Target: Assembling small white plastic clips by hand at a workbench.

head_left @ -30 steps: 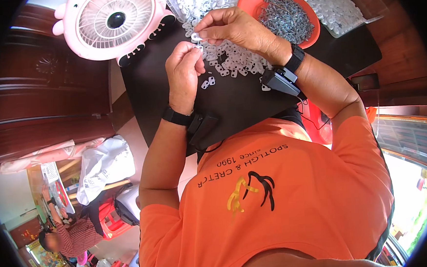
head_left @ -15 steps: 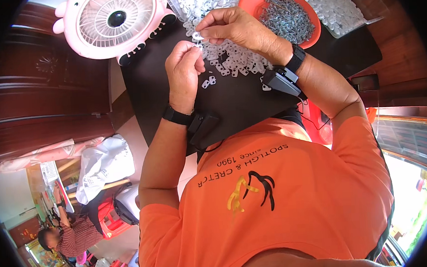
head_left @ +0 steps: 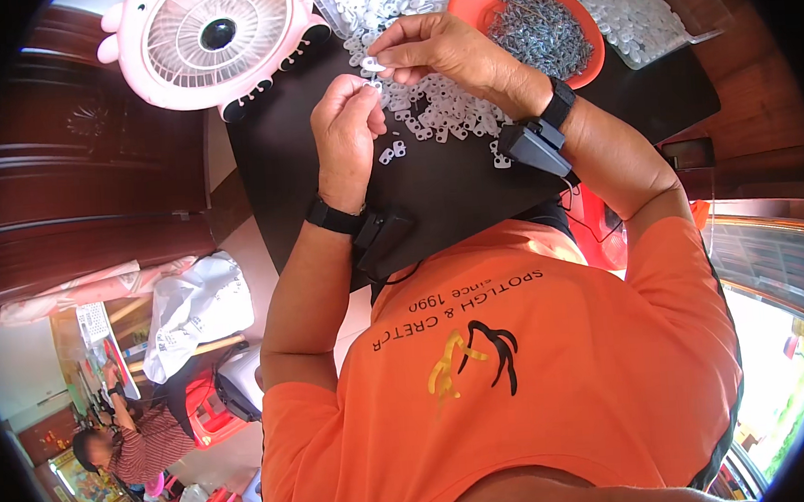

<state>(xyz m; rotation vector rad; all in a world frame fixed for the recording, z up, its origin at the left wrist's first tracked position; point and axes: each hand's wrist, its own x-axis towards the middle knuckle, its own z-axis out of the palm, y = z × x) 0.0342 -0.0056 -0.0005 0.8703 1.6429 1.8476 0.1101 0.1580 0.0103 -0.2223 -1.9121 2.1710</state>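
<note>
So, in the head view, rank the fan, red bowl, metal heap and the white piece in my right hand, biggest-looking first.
1. Fan, partly cut off by the top edge
2. Red bowl
3. Metal heap, inside the bowl
4. White piece

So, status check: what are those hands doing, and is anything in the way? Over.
Left grip: pinching a small white plastic piece. Right grip: pinching another white piece, close by. Loose pile of white pieces alongside; nothing visibly blocking.
</note>
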